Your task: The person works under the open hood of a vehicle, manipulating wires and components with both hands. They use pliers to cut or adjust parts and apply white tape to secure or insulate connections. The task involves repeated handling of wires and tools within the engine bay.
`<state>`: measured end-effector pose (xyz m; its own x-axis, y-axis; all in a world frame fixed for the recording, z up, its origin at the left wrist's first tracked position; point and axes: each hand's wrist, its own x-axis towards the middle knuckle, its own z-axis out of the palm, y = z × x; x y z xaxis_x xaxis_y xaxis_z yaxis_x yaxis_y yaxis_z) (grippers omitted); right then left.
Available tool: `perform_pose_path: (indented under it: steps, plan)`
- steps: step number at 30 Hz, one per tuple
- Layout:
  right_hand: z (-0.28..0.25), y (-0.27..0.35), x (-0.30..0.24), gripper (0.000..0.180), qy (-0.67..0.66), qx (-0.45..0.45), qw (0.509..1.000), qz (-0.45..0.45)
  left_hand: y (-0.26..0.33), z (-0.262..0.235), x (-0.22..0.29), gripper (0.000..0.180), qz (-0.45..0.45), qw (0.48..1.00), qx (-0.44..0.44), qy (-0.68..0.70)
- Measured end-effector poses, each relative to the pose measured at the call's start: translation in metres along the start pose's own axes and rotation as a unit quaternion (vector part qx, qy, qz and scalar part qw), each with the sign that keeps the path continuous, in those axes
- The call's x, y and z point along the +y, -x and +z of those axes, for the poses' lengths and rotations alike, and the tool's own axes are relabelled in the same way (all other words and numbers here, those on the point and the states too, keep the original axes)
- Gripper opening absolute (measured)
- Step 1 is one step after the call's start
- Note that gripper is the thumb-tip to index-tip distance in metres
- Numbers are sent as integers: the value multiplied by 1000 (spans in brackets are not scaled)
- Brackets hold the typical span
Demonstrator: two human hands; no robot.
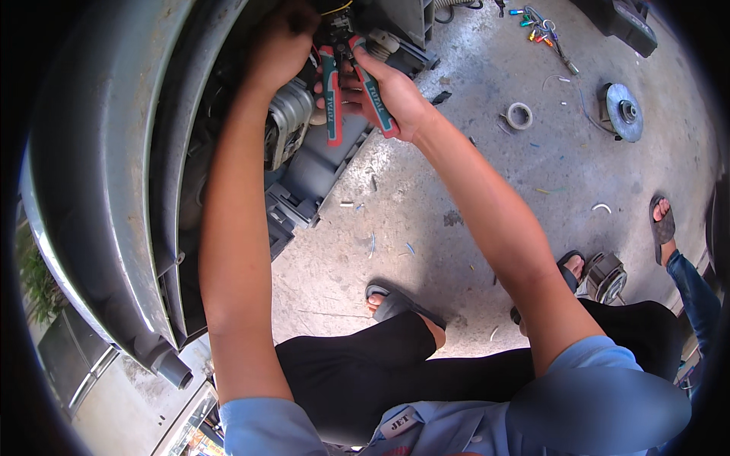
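Note:
My right hand (397, 93) is wrapped round a wire stripper (331, 102) with red and dark green handles. Its handles are spread apart and point down toward me, with my thumb over the right one and fingers behind. The tool's dark head lies in shadow at the top edge, where a yellow wire (336, 9) passes close to it. Just left of that head is my left hand (285, 42), its fingers dark and smeared, so what they hold cannot be made out. Both hands are within the vehicle's opening, above a metal-cased part (291, 114).
Curved grey body panels (129, 152) rise along the left. On the concrete floor lie a tape roll (519, 116), a disc-shaped part (625, 112), a bunch of coloured connectors (541, 32) and wire scraps. A motor-like part (606, 278) sits near another person's sandalled foot (663, 228).

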<state>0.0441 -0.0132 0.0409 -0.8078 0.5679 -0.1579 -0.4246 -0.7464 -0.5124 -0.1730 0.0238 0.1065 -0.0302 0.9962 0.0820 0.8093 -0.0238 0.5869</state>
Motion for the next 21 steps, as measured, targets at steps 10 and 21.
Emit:
perform_pose_path:
  steps: [10,21]
  plan:
    - [-13,7,-9,63,180,41,983,-2,8,2,51,12,-27,993,30,-114]
    - [-13,4,-2,57,144,66,987,-30,-3,3,13,28,10,997,-20,-79]
